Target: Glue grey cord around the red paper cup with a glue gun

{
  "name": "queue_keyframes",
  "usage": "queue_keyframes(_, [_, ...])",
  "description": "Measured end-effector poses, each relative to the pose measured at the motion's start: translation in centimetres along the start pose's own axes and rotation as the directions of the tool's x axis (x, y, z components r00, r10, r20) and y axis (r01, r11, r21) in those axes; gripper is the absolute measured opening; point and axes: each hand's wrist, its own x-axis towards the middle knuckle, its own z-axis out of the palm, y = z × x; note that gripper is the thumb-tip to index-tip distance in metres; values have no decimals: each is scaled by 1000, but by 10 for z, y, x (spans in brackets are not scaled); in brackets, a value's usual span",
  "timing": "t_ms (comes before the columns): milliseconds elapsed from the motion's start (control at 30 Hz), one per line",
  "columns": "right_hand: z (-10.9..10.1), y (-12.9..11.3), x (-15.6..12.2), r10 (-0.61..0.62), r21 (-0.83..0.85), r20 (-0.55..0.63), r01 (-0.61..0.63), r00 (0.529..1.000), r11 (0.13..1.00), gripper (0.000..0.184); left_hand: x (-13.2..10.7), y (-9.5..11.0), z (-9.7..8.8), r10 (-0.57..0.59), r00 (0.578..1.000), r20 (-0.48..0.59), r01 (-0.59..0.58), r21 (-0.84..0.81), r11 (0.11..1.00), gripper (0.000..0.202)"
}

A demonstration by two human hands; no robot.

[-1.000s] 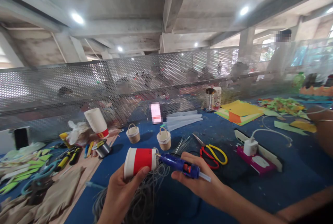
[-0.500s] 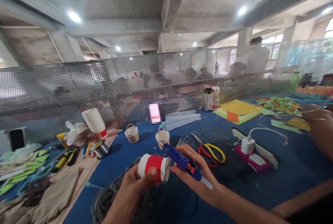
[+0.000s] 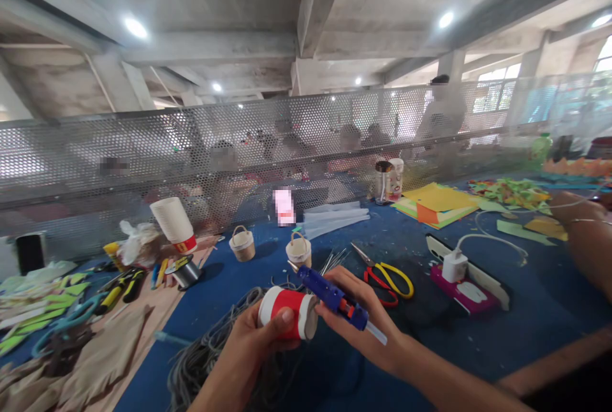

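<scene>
My left hand (image 3: 255, 342) is wrapped round a red and white paper cup (image 3: 288, 314) lying on its side, its end turned toward my right hand. In my right hand (image 3: 356, 310) is a blue hot glue gun (image 3: 329, 294), a clear glue stick poking from its back. The nozzle points up and left, just above the cup and apart from it. Beneath the cup lies a bundle of grey cord (image 3: 205, 354). Two small handled baskets stand beyond: one basket (image 3: 299, 254) behind the nozzle, another basket (image 3: 242, 246) further left.
Red and yellow-handled pliers (image 3: 387, 278) lie right of my hands. Further right are a phone (image 3: 492, 278) and a white charger (image 3: 454, 267). A stack of paper cups (image 3: 173, 224) and a wire spool (image 3: 186, 272) stand left. A perforated screen (image 3: 191, 163) closes the back. Another person's arm (image 3: 588, 240) reaches in.
The cup has shifted slightly right and down in my left hand. The glue gun has moved a little left. Behind the screen, a standing person has moved left.
</scene>
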Motion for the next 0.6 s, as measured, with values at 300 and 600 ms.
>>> queue_keyframes(300, [-1,-6,0,4,-80,17,-3,1000,997,19,4,-4,-2,-50,998,34,49,14,999,47])
queue_keyframes(600, [1,7,2,35,-17,10,-35,999,999,10,5,-7,0,12,1000,3,-12,137,991,53])
